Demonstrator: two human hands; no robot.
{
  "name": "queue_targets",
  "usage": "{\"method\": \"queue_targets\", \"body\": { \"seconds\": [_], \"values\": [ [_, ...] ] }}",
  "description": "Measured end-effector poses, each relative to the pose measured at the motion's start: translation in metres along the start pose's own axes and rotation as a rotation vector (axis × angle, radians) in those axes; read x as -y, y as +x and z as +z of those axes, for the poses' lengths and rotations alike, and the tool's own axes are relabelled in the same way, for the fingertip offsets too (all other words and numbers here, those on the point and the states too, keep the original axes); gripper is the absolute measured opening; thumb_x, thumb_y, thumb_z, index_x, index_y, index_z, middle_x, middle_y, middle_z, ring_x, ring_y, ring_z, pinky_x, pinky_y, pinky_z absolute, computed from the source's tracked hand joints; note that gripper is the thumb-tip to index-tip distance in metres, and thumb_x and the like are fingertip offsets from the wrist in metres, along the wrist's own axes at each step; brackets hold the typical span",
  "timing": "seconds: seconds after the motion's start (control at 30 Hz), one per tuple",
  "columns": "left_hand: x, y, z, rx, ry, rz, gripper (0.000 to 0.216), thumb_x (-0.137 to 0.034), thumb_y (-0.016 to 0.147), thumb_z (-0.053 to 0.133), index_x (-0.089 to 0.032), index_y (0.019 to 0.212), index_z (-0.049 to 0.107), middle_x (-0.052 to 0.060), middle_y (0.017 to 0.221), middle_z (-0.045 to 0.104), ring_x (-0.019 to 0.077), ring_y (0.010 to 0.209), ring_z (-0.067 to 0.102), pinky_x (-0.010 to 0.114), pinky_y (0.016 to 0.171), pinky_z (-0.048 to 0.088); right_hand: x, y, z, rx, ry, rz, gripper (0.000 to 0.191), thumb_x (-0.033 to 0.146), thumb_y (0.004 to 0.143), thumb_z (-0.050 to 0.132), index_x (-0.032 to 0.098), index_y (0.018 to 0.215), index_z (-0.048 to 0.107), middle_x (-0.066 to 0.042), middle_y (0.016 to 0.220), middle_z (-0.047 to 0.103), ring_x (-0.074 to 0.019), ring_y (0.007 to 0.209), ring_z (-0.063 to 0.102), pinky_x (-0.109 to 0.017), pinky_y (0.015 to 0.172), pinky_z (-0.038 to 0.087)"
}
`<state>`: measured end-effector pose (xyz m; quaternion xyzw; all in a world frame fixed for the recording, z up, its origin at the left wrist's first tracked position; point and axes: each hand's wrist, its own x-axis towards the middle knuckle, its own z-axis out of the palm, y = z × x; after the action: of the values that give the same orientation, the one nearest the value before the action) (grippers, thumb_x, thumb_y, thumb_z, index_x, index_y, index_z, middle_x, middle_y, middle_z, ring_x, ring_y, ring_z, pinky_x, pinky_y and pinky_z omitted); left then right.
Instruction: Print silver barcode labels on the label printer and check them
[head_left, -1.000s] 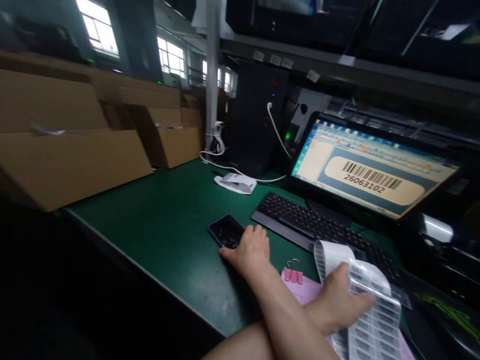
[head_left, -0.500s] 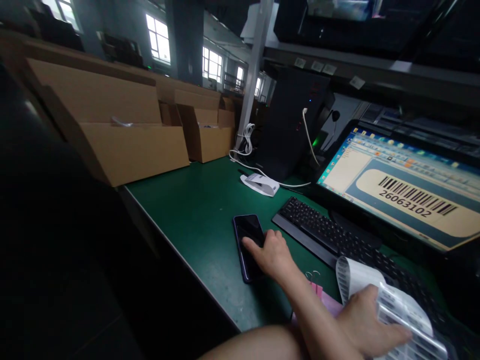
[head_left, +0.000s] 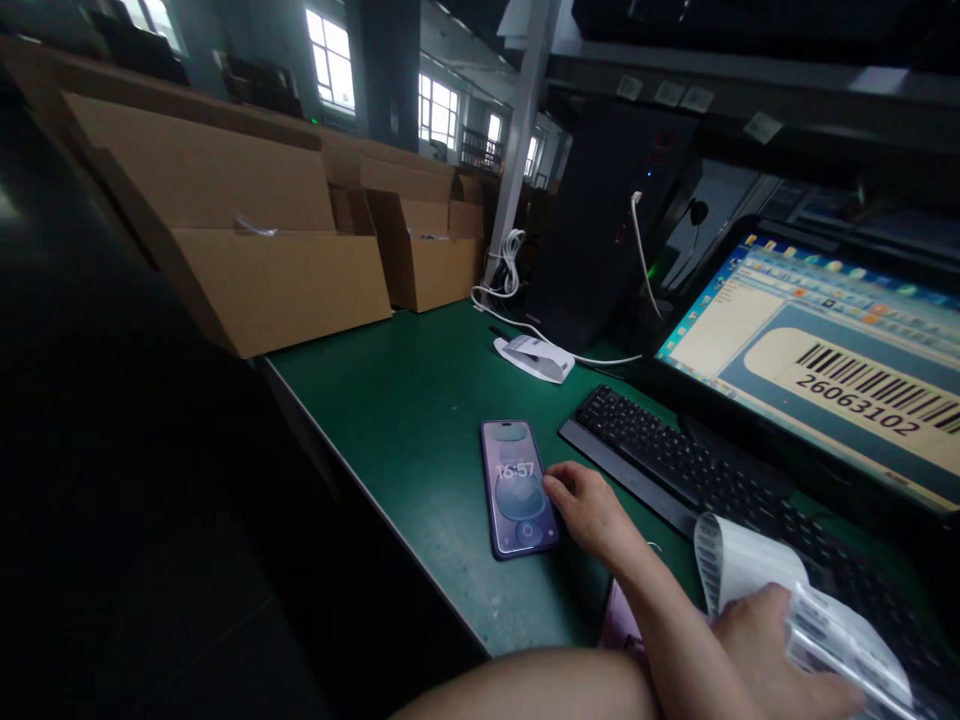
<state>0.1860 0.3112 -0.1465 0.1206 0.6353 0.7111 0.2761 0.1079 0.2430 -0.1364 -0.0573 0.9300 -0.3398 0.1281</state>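
A phone [head_left: 516,515] in a purple case lies face up on the green tabletop, its screen lit and reading 16:57. At its right edge is my right hand [head_left: 592,508], the fingers bent and the thumb slightly apart from them; nothing is lifted. My forearms cross, the right one over the left. At the lower right my left hand [head_left: 761,645] grips a looping strip of printed labels [head_left: 750,560]. Its far end runs past the fingers, over the keyboard [head_left: 637,455]. Beneath my right forearm a pink item [head_left: 621,615] shows in part; its kind is hidden.
Open cardboard boxes [head_left: 292,285] stand along the back left. A folded white label strip [head_left: 536,358] and a white cable [head_left: 512,262] lie before the black computer tower [head_left: 600,230]. The monitor [head_left: 840,375] shows a barcode. The table's edge [head_left: 375,508] drops away on the left.
The phone's dark screen has lit up. My right thumb has moved off the screen to the phone's right edge. The whole view has shifted slightly; my left hand still grips the labels.
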Motion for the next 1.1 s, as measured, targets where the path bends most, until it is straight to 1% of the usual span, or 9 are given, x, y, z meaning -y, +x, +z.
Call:
{"method": "queue_targets", "body": {
  "seconds": [0.1, 0.23, 0.33, 0.47, 0.57, 0.67, 0.73, 0.87, 1.1],
  "values": [
    [-0.002, 0.000, 0.002, -0.027, 0.181, -0.037, 0.053, -0.049, 0.055, 0.068, -0.026, 0.102, 0.062, 0.017, 0.093, 0.064, 0.0426, 0.093, 0.057, 0.052, 0.073, 0.043, -0.005, -0.003, -0.004, 0.037, 0.043, 0.052, 0.033, 0.036, 0.077, 0.062, 0.014, 0.101, 0.062, -0.006, 0.089, 0.066, -0.0161, 0.078, 0.061, -0.024, 0.067, 0.043],
    [-0.001, 0.002, 0.005, -0.036, 0.170, 0.011, 0.048, -0.044, 0.057, 0.067, -0.025, 0.100, 0.062, 0.013, 0.093, 0.063, 0.0400, 0.089, 0.059, 0.048, 0.069, 0.044, -0.008, -0.007, -0.008, 0.105, 0.122, 0.097, 0.051, 0.040, 0.062, 0.075, 0.016, 0.104, 0.058, -0.005, 0.093, 0.062, -0.0147, 0.076, 0.058, -0.023, 0.061, 0.042],
    [-0.001, 0.002, 0.003, -0.023, 0.161, 0.018, 0.049, -0.046, 0.057, 0.065, -0.025, 0.101, 0.062, 0.015, 0.098, 0.063, 0.0414, 0.092, 0.059, 0.049, 0.069, 0.044, -0.003, -0.011, -0.008, 0.081, 0.063, 0.113, 0.046, 0.045, 0.066, 0.070, 0.016, 0.100, 0.058, -0.006, 0.091, 0.063, -0.0155, 0.074, 0.058, -0.025, 0.060, 0.041],
    [-0.003, -0.001, -0.001, 0.023, 0.187, -0.014, 0.054, -0.051, 0.059, 0.065, -0.026, 0.106, 0.061, 0.018, 0.096, 0.065, 0.0396, 0.089, 0.060, 0.049, 0.068, 0.044, 0.009, -0.022, -0.008, 0.019, -0.185, 0.212, 0.048, 0.062, 0.070, 0.059, 0.016, 0.085, 0.062, -0.012, 0.083, 0.067, -0.0233, 0.074, 0.062, -0.031, 0.062, 0.041],
    [-0.006, -0.005, 0.000, 0.054, 0.231, -0.044, 0.054, -0.053, 0.061, 0.064, -0.027, 0.109, 0.061, 0.018, 0.091, 0.066, 0.0395, 0.084, 0.061, 0.048, 0.062, 0.043, 0.015, -0.032, -0.009, 0.187, -0.216, 0.304, 0.060, 0.074, 0.071, 0.047, 0.017, 0.058, 0.059, -0.016, 0.068, 0.067, -0.0247, 0.060, 0.063, -0.033, 0.056, 0.044],
    [-0.006, -0.007, 0.001, 0.061, 0.236, -0.040, 0.054, -0.050, 0.061, 0.065, -0.027, 0.110, 0.060, 0.017, 0.090, 0.067, 0.0374, 0.081, 0.061, 0.046, 0.059, 0.043, 0.018, -0.038, -0.010, 0.430, -0.100, 0.348, 0.071, 0.078, 0.075, 0.032, 0.020, 0.038, 0.050, -0.015, 0.052, 0.062, -0.0171, 0.040, 0.055, -0.030, 0.048, 0.045],
    [-0.005, -0.006, 0.002, 0.049, 0.239, -0.022, 0.053, -0.048, 0.062, 0.064, -0.027, 0.110, 0.061, 0.017, 0.093, 0.067, 0.0368, 0.083, 0.062, 0.045, 0.059, 0.043, 0.021, -0.040, -0.011, 0.496, -0.063, 0.357, 0.072, 0.077, 0.077, 0.029, 0.020, 0.038, 0.050, -0.013, 0.046, 0.060, -0.0151, 0.037, 0.053, -0.027, 0.047, 0.046],
    [0.000, -0.003, 0.003, 0.045, 0.244, 0.013, 0.058, -0.052, 0.062, 0.064, -0.026, 0.113, 0.060, 0.021, 0.100, 0.065, 0.0410, 0.089, 0.060, 0.048, 0.062, 0.044, 0.026, -0.038, -0.011, 0.505, -0.085, 0.399, 0.069, 0.076, 0.077, 0.032, 0.020, 0.045, 0.056, -0.010, 0.039, 0.056, -0.0175, 0.040, 0.056, -0.027, 0.046, 0.046],
    [0.005, -0.003, 0.005, 0.041, 0.221, 0.022, 0.057, -0.052, 0.062, 0.063, -0.027, 0.113, 0.060, 0.020, 0.099, 0.065, 0.0414, 0.089, 0.060, 0.050, 0.063, 0.044, 0.030, -0.039, -0.008, 0.501, -0.101, 0.409, 0.075, 0.076, 0.077, 0.032, 0.020, 0.030, 0.045, -0.008, 0.037, 0.052, -0.0119, 0.031, 0.049, -0.025, 0.043, 0.045]
  ]
}}
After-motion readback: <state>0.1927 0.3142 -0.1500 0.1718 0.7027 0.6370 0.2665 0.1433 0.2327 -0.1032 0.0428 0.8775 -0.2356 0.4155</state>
